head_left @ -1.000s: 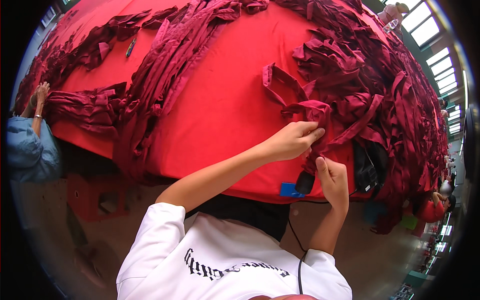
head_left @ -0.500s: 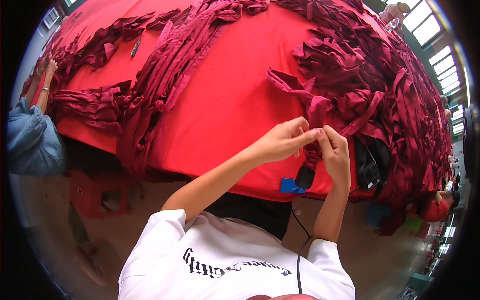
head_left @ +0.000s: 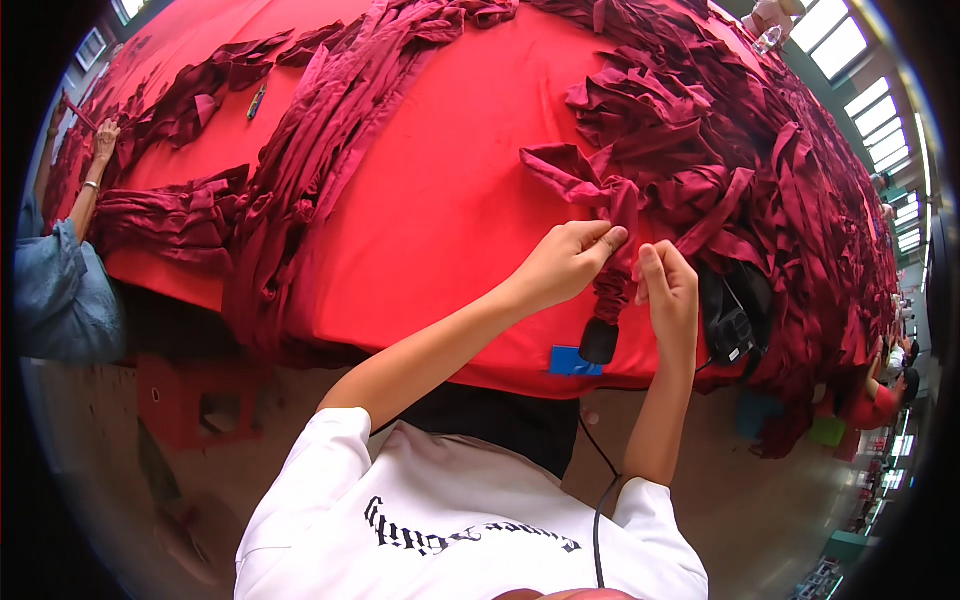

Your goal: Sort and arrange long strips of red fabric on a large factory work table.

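Observation:
A dark red fabric strip (head_left: 622, 205) runs down into a bunched, gathered length (head_left: 612, 290) around a black cylinder (head_left: 599, 342) near the table's front edge. My left hand (head_left: 575, 260) is closed, its thumb and fingers pinching the strip just above the gathers. On the other side, my right hand (head_left: 668, 295) hovers right of the gathers with thumb and forefinger pressed together. Whatever those right fingers hold, if anything, is too small to see. One loose end of the strip folds off to the upper left.
Heaps of dark red strips (head_left: 690, 120) cover the right of the red-covered table (head_left: 440, 200); a long bundle (head_left: 330, 130) lies left. By the cylinder are a blue pad (head_left: 574, 361) and a black device (head_left: 732, 325). A co-worker's arm (head_left: 85, 205) reaches in at far left, above a red stool (head_left: 200, 402).
My hands, which met at the strip, have come apart. The right one has drawn off a little to the right, while the left keeps its pinch. The whole view has shifted slightly.

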A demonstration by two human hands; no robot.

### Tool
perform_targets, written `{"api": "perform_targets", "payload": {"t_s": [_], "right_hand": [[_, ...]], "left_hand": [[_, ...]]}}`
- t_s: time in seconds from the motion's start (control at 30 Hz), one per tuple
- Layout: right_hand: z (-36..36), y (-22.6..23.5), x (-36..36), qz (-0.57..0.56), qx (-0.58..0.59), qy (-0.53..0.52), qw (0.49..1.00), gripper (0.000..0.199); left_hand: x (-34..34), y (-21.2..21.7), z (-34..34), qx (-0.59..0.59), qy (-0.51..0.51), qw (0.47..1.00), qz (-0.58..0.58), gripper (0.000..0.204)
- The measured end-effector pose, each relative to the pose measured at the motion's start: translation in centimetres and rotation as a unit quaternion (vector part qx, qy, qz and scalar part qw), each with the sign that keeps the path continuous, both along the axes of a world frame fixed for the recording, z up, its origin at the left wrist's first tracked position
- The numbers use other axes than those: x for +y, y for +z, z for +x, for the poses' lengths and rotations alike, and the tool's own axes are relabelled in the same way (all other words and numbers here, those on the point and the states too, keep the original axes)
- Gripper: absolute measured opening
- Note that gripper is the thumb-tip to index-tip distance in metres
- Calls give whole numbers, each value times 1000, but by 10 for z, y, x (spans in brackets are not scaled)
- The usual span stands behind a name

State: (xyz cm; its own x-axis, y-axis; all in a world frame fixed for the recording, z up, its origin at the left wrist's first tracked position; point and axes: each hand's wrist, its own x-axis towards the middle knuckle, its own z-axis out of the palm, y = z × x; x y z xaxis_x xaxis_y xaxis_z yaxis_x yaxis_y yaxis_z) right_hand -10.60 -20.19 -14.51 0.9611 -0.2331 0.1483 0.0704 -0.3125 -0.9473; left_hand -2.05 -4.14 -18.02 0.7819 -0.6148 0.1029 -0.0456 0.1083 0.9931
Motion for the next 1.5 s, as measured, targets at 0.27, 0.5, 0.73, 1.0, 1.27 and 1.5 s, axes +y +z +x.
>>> {"api": "perform_targets", "payload": {"t_s": [0.27,0.5,0.73,1.0,1.27,1.5], "right_hand": [[46,18,6,2,36,34,999,29],[62,13,0,12,-27,23,999,29],[50,9,5,68,23,-17,997,28],[22,-11,14,62,-31,-30,997,22],[-16,-30,43,51,-57,-119,990,13],[-42,-48,34,-51,-47,-185,980,20]], "left_hand": [[11,5,20,50,-21,999,7,35],[6,20,38,33,-28,999,-30,42],[-11,21,44,1,-19,997,-81,24],[-15,26,37,-55,-44,996,-57,23],[0,4,-3,120,-108,986,-41,22],[16,-2,-29,49,-79,995,-46,34]]}}
